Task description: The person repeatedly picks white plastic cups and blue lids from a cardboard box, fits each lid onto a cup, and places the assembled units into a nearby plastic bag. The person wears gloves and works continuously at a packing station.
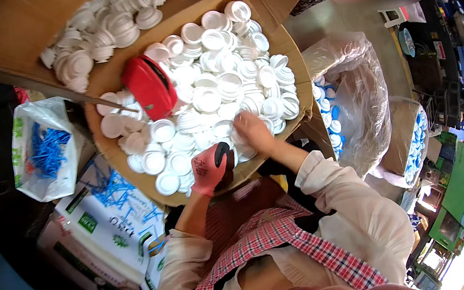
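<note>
Round white plastic lids (206, 98) fill a large cardboard box (101, 136) in front of me. My left hand (209, 169), in a pink glove with dark finger patches, is at the box's near edge. Its fingers are curled, and whatever lies in them is hidden. My bare right hand (252, 131) reaches over the near side of the pile, fingers bent together at a white lid (239, 139); the grip is partly hidden. A red hollow object (150, 88) with a dark opening lies tilted on the lids at the left.
Behind stands another box of white lids (123, 26). At left are a bag of blue plastic pieces (46, 153) and a printed carton (100, 223) with more blue pieces. At right, a clear plastic bag (360, 109) holds blue and white parts, near green machinery (458, 196).
</note>
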A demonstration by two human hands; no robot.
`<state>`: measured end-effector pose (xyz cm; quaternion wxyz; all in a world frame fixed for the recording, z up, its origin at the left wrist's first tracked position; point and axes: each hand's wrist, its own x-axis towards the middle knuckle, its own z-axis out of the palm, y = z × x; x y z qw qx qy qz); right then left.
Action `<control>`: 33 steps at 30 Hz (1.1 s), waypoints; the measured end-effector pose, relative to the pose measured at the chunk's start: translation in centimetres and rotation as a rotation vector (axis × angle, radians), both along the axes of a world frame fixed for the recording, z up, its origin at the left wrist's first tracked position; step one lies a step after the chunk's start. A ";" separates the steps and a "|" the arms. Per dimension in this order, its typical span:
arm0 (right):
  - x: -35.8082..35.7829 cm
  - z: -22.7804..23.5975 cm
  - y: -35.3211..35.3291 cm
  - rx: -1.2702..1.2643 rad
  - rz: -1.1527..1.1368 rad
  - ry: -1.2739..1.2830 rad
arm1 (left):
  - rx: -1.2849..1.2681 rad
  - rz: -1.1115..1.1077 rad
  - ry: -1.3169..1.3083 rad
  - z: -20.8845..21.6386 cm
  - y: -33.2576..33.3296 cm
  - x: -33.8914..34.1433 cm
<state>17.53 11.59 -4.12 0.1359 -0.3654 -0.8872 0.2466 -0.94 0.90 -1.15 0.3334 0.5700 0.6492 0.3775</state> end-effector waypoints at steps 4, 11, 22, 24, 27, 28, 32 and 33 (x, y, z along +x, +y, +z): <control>4.3 -1.6 7.1 0.356 -0.467 -0.393 | 0.197 -0.044 0.045 -1.7 1.3 1.2; 6.2 -3.8 4.2 0.010 -0.211 -0.397 | 0.234 -0.188 0.343 -0.6 1.7 4.1; 9.6 -6.0 3.7 -0.113 -0.224 -0.258 | 0.389 -0.537 0.621 -1.1 -3.8 8.5; 10.1 -6.5 4.5 -0.030 -0.080 -0.342 | 0.485 -0.407 0.629 0.9 -4.4 6.8; 8.1 -4.2 1.0 0.154 -0.114 -0.125 | 0.544 0.032 0.440 6.0 -8.3 0.9; 7.8 -3.6 0.7 0.179 -0.119 -0.143 | 0.585 0.230 0.201 6.5 -10.0 -0.8; 7.8 -2.7 0.1 0.216 -0.170 -0.185 | 0.497 0.717 0.091 3.3 -17.4 -7.1; 7.5 -2.9 0.1 0.174 -0.173 -0.191 | 0.482 0.882 0.234 0.7 -19.2 -8.2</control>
